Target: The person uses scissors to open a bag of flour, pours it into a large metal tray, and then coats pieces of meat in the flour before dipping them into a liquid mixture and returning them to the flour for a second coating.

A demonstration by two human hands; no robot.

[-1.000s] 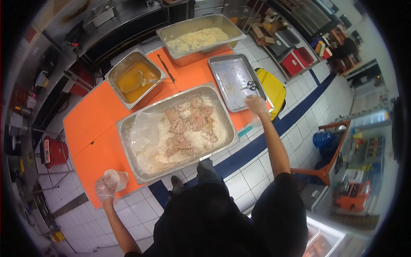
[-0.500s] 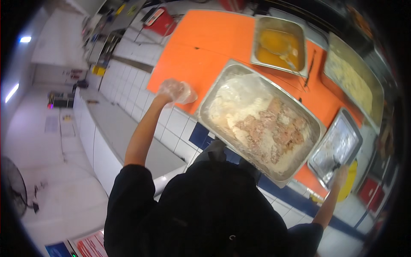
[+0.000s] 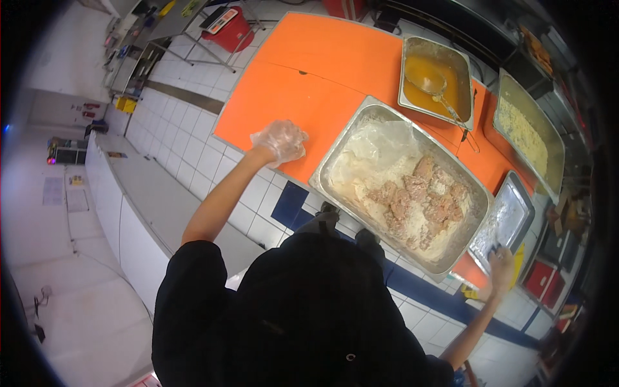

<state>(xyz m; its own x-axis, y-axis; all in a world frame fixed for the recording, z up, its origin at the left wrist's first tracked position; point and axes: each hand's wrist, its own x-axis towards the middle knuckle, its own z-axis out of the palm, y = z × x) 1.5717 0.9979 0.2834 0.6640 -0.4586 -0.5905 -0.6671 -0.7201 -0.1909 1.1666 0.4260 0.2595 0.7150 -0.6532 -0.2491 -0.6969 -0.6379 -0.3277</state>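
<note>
My left hand, in a clear plastic glove, is at the near left edge of the orange table. Its fingers look curled in, and nothing shows in them. At the right, my right hand is closed at the near end of a shallow metal tray; something small and dark shows at its fingers, too unclear to name. Between my hands stands a deep metal pan of white flour with raw, partly floured meat pieces. A clear plastic sheet or bag lies at the pan's far left end.
A metal pan of orange-yellow liquid stands beyond, with a wire-handled strainer in it. Farther right is a deep pan of pale yellow crumbly food. A red bucket with a scale stands beyond the table; a long white counter runs at left.
The view has shifted, so the table and pans appear moved. My left hand now lies farther over the orange table. My right hand stays by the shallow tray.
</note>
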